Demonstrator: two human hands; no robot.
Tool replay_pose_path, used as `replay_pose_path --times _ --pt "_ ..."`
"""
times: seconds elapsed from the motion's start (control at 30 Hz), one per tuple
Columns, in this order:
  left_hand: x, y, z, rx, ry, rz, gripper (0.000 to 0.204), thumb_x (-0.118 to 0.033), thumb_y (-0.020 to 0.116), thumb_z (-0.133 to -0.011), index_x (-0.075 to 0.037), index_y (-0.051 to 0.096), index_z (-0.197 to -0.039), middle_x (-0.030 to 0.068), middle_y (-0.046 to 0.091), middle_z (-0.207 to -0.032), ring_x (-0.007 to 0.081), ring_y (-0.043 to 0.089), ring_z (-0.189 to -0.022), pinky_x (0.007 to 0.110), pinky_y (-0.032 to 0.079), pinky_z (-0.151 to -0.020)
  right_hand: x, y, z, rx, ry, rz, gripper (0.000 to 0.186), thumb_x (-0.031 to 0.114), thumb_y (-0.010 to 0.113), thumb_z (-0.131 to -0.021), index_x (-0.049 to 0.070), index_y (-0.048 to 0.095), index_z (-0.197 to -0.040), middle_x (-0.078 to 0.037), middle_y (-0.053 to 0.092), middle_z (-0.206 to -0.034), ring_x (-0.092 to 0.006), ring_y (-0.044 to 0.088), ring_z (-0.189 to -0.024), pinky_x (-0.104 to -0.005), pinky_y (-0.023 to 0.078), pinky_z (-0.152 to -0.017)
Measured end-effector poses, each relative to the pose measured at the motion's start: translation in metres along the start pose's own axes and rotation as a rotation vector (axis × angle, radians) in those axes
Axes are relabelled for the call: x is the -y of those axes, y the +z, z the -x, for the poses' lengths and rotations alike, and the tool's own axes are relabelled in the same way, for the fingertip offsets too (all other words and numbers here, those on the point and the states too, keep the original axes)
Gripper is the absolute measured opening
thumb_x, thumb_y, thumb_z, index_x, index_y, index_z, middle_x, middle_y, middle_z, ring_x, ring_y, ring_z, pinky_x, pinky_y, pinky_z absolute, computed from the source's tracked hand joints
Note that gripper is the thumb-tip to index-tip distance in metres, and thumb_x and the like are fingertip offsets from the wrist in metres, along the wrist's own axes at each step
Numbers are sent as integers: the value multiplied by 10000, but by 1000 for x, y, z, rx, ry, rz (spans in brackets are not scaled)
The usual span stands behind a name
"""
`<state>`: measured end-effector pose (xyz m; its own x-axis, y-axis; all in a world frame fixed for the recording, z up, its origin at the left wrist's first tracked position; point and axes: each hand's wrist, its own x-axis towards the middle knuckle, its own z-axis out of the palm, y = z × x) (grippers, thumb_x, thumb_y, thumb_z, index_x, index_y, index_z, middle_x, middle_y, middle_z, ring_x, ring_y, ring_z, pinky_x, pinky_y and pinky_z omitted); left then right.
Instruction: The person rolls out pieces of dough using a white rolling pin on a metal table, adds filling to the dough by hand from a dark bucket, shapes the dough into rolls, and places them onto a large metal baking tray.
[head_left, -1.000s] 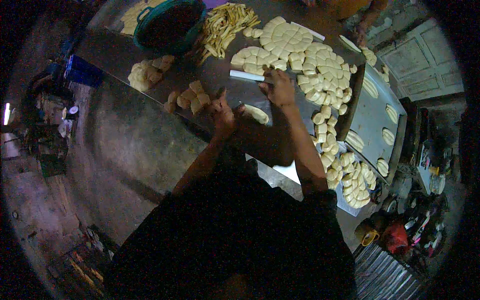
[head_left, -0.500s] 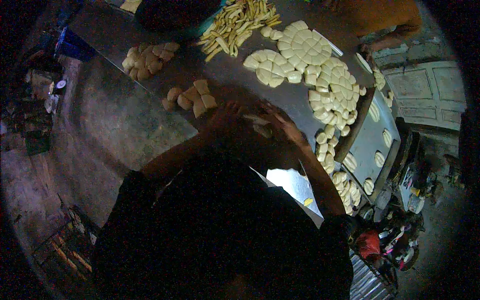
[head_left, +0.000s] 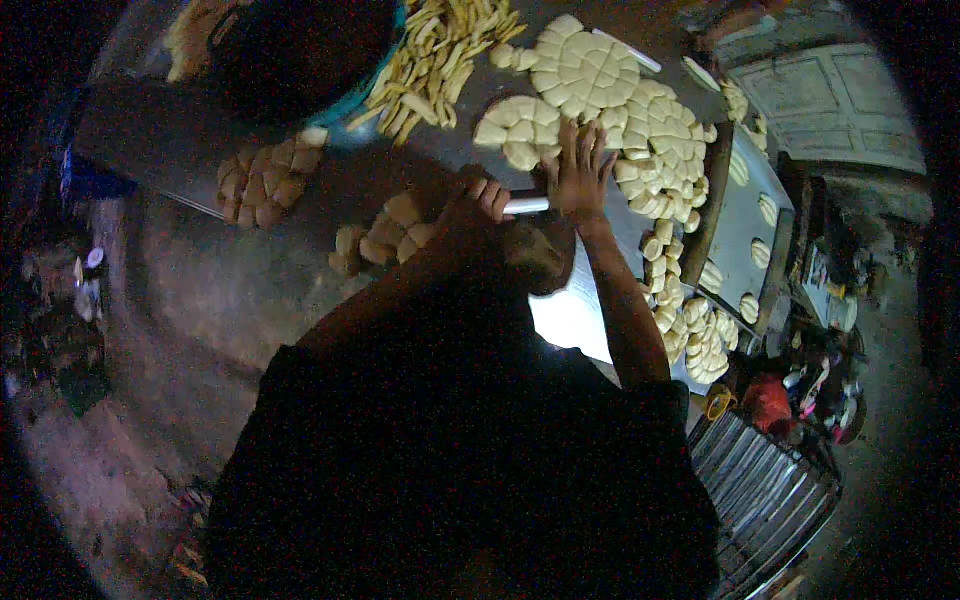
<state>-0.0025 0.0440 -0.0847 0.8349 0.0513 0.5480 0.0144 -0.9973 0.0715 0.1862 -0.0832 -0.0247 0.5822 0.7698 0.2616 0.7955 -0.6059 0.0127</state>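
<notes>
My left hand grips a short white rolling pin held crosswise over the metal table. Just right of the pin's end, my right hand has its fingers stretched and spread, their tips at the cut dough pieces that cover the table's far right. Smaller dough clusters lie in shade at the left and below my left hand. Whatever lies directly under the pin is too dark to make out.
A heap of pale strips sits beside a large teal tub. A metal tray with shaped dough pieces runs along the right, more dough near me. A wire rack stands lower right. Another person's arm shows dimly at the top.
The rolling pin has come down toward my body and is now in my left hand. My right hand has released it and spread its fingers, reaching farther up toward the dough.
</notes>
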Motion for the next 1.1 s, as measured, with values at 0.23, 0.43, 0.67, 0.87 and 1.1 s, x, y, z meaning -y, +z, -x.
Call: replay_pose_path --times 0.23,0.43,0.67,0.87,1.1 --pt "-14 -55 -34 14 240 292 532 -556 610 -916 -59 621 -1107 98 654 -1084 232 609 -1086 452 399 -1027 9 -115 123 422 111 -792 599 152 614 -924 113 444 -1497 -151 470 -1545 -355 472 -1403 -502 374 -1159" --pt "-13 -35 -60 78 224 141 302 -380 582 -952 -80 604 -948 84 586 -916 253 556 -944 447 416 -865 -2 -37 128 161 327 -185 654 359 306 -1079 5 151 -1608 -239 162 -1667 -427 154 -1541 -589 105 -1225" --pt "-19 15 -77 19 199 185 195 -355 585 -971 -184 678 -978 -6 632 -979 191 593 -1001 428 452 -877 -66 30 83 -120 410 -15 748 499 302 -1056 78 79 -1633 -232 16 -1688 -448 -27 -1551 -692 26 -1181" --pt "-42 -27 -25 189 -240 134 307 -297 649 -908 -67 666 -1111 101 651 -1081 266 589 -1105 481 429 -978 -11 16 87 2 439 -155 705 516 321 -1059 174 122 -1643 -239 48 -1684 -459 56 -1545 -694 5 -1179" --pt "-64 -42 -13 32 -473 -63 602 -314 591 -915 23 502 -1406 210 467 -1475 356 397 -1393 508 348 -1119 1 -1 95 -17 247 -95 677 494 313 -1057 206 138 -1644 -197 46 -1696 -415 55 -1559 -709 -36 -1166"
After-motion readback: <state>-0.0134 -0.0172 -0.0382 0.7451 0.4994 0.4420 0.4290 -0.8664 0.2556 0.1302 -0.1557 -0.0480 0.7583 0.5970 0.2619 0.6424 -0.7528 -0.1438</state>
